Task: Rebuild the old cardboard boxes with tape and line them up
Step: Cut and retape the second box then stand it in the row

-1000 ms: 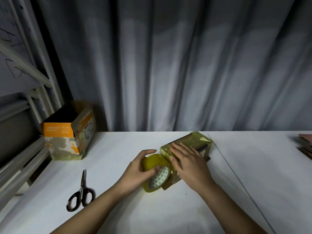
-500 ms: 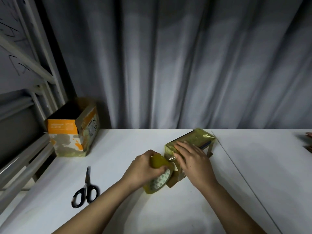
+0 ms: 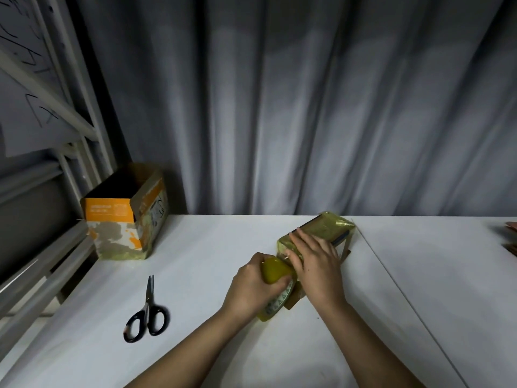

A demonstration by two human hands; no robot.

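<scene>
left hand [image 3: 251,287] curled round the yellowish roll of clear packing tape [image 3: 275,289], pulling it against the near end of the small tape-wrapped cardboard box [image 3: 321,233]. right hand [image 3: 316,264] lies flat, fingers spread, pressing the box top down. box sits mid white table [image 3: 195,261], nearer the back edge. likely light and thin-walled, glossy tape skin probably slippery, so pin from above over the edges, not the soft middle. tape end hidden, maybe stuck already. open orange-and-brown worn cardboard box [image 3: 126,222] at back left corner; black-handled scissors [image 3: 147,315] near left edge.
</scene>
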